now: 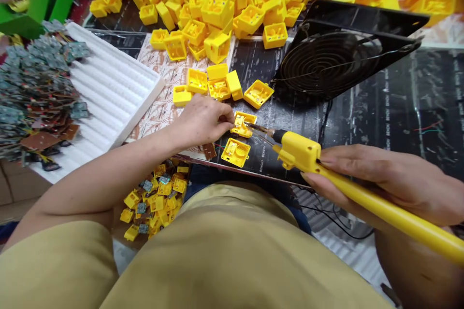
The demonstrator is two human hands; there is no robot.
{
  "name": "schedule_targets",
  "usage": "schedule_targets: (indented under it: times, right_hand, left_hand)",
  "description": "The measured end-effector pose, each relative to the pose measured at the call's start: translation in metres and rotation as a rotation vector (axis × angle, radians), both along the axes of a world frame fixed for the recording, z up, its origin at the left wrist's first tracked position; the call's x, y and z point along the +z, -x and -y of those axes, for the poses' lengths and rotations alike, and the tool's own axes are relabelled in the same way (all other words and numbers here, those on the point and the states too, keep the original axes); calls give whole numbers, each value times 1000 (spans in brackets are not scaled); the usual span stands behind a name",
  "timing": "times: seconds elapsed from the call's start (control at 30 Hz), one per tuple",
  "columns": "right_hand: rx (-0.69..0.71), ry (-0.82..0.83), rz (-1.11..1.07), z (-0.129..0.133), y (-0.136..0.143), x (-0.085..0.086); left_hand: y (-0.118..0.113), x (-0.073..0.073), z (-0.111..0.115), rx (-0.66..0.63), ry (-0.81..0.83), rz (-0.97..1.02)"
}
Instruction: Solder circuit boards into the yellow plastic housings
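Note:
My right hand (pixel 395 183) is wrapped round a yellow soldering iron (pixel 300 149). A thin metal feed tube runs beside its tip. The tip reaches into a small open yellow plastic case (pixel 248 118) on the table. My left hand (pixel 203 123) is at that case's left edge, thumb and fingers pinched together; what they grip is too small to make out. Just below lies a second open yellow case half (pixel 236 152) with a round grille. Beside it, at the table edge, is a brown circuit board (pixel 209 151) with thin wires, partly under my left wrist.
Yellow cases (pixel 217 9) are heaped at the back, with several more (pixel 219 88) nearer. A black fan (pixel 326 63) stands right of centre. Wired circuit boards (pixel 39 87) lie on white ribbed foam (pixel 116 87) at left. Below the edge is a pile of yellow parts (pixel 159 203).

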State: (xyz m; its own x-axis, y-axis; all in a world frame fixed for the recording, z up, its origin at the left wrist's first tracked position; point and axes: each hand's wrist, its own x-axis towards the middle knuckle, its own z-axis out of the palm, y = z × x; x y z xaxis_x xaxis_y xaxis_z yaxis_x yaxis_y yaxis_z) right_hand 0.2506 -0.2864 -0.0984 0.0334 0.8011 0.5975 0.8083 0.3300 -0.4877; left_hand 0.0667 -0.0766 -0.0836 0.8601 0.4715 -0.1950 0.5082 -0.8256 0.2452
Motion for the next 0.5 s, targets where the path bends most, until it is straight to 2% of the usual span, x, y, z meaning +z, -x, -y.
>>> schedule_targets:
  times: [0.1, 0.27, 0.5]
  right_hand:
    - [124, -75, 48, -3, 1, 1]
    - [142, -100, 115, -9, 3, 5]
    - [234, -108, 236, -18, -1, 13]
  left_hand:
    - [-2, 2, 1, -3, 1, -25]
    - [-9, 3, 0, -24, -31, -40]
    - [-18, 6, -4, -40, 7, -59]
